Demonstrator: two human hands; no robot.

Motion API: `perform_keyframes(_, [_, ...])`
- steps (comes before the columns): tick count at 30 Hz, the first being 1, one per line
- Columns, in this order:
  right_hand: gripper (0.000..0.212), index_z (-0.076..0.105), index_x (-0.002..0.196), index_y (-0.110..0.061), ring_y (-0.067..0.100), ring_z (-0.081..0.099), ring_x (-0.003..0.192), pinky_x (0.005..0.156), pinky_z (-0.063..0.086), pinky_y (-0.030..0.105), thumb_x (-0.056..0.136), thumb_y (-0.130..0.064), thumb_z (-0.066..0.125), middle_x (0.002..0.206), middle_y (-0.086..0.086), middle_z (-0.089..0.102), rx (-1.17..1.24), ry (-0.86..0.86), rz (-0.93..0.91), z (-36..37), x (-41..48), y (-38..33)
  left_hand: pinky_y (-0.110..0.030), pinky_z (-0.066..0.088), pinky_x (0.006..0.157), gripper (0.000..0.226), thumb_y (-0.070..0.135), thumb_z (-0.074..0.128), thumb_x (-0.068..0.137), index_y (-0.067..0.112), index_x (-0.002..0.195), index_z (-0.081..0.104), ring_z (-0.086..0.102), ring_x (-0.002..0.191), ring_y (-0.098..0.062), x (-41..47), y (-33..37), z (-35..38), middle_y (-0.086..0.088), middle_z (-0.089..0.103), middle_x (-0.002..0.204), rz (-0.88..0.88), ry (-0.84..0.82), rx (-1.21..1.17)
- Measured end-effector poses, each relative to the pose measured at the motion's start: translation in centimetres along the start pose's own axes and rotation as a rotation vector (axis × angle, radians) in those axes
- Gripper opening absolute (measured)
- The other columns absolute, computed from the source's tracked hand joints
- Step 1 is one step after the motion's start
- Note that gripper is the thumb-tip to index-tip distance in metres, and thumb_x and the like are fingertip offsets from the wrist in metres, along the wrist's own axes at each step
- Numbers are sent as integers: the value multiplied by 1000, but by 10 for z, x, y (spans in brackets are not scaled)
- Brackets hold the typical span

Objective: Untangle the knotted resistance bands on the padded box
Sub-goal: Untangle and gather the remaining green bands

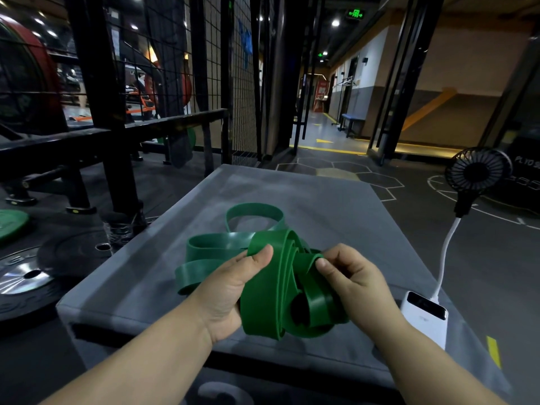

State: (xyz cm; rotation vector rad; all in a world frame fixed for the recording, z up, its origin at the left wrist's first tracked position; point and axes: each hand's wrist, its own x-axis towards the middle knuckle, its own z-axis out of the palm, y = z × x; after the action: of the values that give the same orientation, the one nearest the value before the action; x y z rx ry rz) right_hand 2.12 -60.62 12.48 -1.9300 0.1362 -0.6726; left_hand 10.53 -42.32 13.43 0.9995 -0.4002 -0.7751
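Green resistance bands (280,276), knotted, lifted off padded box (321,200): left hand (230,290) gripped the bundle steady, right hand (347,276) pinched one loop to free it.

Single view logged: a wide-angle camera worn on the person's head. It was aimed forward and down over the grey padded box (336,200), whose top was centred in the lower half of the frame. The left hand (230,290) and right hand (359,285), both gripping the tangled green rubber resistance bands (268,293), were framed close, with the forearms entering from the bottom edge. A black wire-mesh rack (242,83) was taken in at upper left, a lit corridor (318,124) at upper centre, and a small black round fan (477,171) at the right edge.
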Motion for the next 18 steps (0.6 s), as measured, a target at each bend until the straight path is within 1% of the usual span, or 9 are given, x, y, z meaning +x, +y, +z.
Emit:
perform_keyframes(1, [23, 59, 69, -21, 4, 51, 61, 58, 42, 16, 89, -13, 67, 63, -6, 57, -36, -8, -23, 0, 1, 1, -50, 51, 94, 68, 40, 85, 63, 4, 118, 66, 61, 113, -39, -1, 0, 0, -24, 63, 123, -5, -16, 25])
perform_keyframes(3, [25, 59, 69, -23, 4, 52, 63, 59, 43, 17, 88, -11, 68, 66, -4, 60, -106, -39, -68, -1, 1, 3, -54, 47, 100, 80, 47, 89, 56, 5, 120, 65, 59, 116, -39, -1, 0, 0, -23, 62, 125, -8, -46, 73])
perform_keyframes(6, [22, 61, 72, -22, 2, 54, 63, 60, 43, 16, 88, -10, 69, 67, -5, 62, -134, -68, -104, 1, 1, 2, -52, 48, 99, 81, 52, 89, 53, 7, 117, 67, 60, 116, -39, 0, 0, -1, -23, 63, 124, -2, -64, 120])
perform_keyframes(8, [22, 61, 72, -22, 1, 52, 61, 58, 42, 17, 88, -10, 68, 65, -6, 61, -120, -59, -96, 2, 1, 3, -50, 49, 99, 81, 55, 88, 51, 8, 114, 69, 61, 114, -37, 0, -1, -1, -22, 64, 122, 12, -73, 166])
perform_keyframes(10, [26, 61, 69, -28, 2, 51, 61, 59, 40, 16, 87, -13, 70, 63, -14, 58, -133, -17, -105, 1, 2, 3, -46, 50, 98, 82, 60, 87, 47, 10, 110, 71, 64, 111, -34, 1, -4, 1, -19, 67, 117, 54, -63, 241])
perform_keyframes(12, [30, 63, 66, -40, 4, 53, 69, 62, 38, 14, 84, -19, 74, 70, -18, 56, -229, 61, -164, -1, 5, 3, -39, 53, 94, 89, 64, 87, 41, 8, 108, 71, 66, 107, -30, 2, -8, 5, -16, 70, 112, 108, -27, 286])
perform_keyframes(14, [35, 63, 64, -45, 4, 54, 71, 62, 39, 13, 80, -18, 78, 73, -16, 55, -245, 117, -150, 2, 3, 2, -34, 55, 89, 98, 68, 85, 36, 5, 109, 68, 68, 103, -28, 3, -13, 8, -15, 72, 109, 151, 20, 286])
perform_keyframes(16, [32, 64, 74, -45, 3, 56, 69, 65, 44, 18, 78, -18, 80, 71, -15, 59, -216, 156, -99, 6, 1, -1, -33, 55, 88, 102, 73, 82, 33, 6, 108, 67, 69, 101, -26, 4, -16, 11, -13, 73, 105, 196, 71, 293])
perform_keyframes(18, [26, 61, 87, -39, 3, 58, 68, 66, 47, 22, 80, -21, 78, 73, -13, 64, -170, 154, -49, 7, -1, -4, -27, 56, 80, 97, 79, 77, 32, 10, 101, 69, 71, 96, -22, 4, -18, 14, -8, 75, 98, 248, 143, 315])
